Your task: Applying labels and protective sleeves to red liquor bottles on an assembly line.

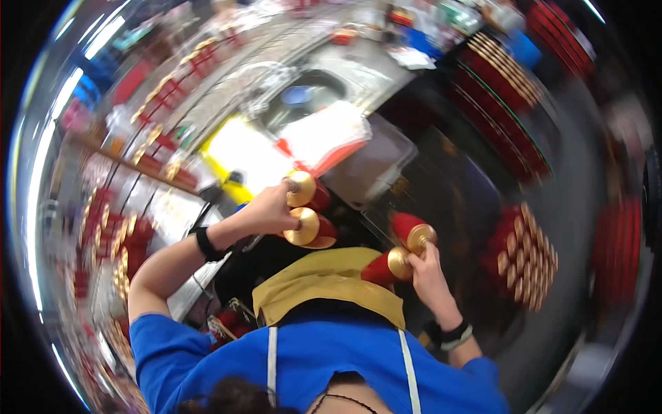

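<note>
My left hand (272,209) is closed around two red pieces with round gold ends, shaped like goblets. One left-hand goblet-shaped piece (302,190) sits farther out, and the other left-hand goblet-shaped piece (303,226) is nearer my body. On the other side, my right hand (429,269) grips two more of the same kind by their gold ends. Its far goblet-shaped piece (407,226) tilts away from me; the near goblet-shaped piece (383,269) points left, over my yellow apron (324,283). Both pairs are held in the air, apart from each other.
A grey plastic bin (379,162) lies ahead, beside a white panel with a yellow edge (219,148). Beyond is a round metal basin (331,81). Gold-topped red pieces (529,255) are grouped at right; red stacks (493,114) stand farther back. A blurred conveyor-like strip (234,76) runs upper left.
</note>
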{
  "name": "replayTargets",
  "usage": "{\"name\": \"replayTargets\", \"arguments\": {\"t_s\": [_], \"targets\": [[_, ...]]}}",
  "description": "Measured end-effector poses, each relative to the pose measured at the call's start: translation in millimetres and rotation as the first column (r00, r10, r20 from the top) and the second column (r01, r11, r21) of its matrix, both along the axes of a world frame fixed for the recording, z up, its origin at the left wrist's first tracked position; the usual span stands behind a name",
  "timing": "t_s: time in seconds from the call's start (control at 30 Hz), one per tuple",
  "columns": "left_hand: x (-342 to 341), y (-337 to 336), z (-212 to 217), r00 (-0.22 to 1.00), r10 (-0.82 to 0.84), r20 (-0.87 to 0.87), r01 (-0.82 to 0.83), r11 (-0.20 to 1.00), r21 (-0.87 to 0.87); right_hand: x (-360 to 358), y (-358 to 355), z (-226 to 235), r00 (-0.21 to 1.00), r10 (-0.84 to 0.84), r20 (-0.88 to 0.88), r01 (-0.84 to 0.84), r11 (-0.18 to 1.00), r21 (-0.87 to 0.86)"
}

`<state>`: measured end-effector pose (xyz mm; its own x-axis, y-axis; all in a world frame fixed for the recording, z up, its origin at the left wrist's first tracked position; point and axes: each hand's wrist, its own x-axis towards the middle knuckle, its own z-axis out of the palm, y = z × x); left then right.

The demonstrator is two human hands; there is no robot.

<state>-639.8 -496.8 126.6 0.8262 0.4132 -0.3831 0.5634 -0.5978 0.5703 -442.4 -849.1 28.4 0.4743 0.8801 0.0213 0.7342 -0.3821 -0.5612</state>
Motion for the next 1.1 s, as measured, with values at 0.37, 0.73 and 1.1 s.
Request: {"name": "replayTargets", "arguments": {"t_s": [0.37, 0.73, 1.1], "targets": [[270.8, -167.2, -65.1, 0.698, -0.667, -0.26, 0.7, 0.711, 0.057, 46.6, -225.3, -4.6, 0.774, -0.585, -0.243, 0.59, 0.805, -0.059], [494.9, -540.5, -231.1, 0.361, -0.899, -0.249, 0.93, 0.367, 0.023, 254.0, -569.6, -143.0, 0.79, -0.608, -0.078, 0.589, 0.789, -0.176], [614.9, -822.4, -356.9, 0.244, -0.911, -0.332, 0.966, 0.259, -0.003, 398.5, -762.7, -289.2, 0.923, -0.378, -0.073, 0.327, 0.871, -0.367]]}}
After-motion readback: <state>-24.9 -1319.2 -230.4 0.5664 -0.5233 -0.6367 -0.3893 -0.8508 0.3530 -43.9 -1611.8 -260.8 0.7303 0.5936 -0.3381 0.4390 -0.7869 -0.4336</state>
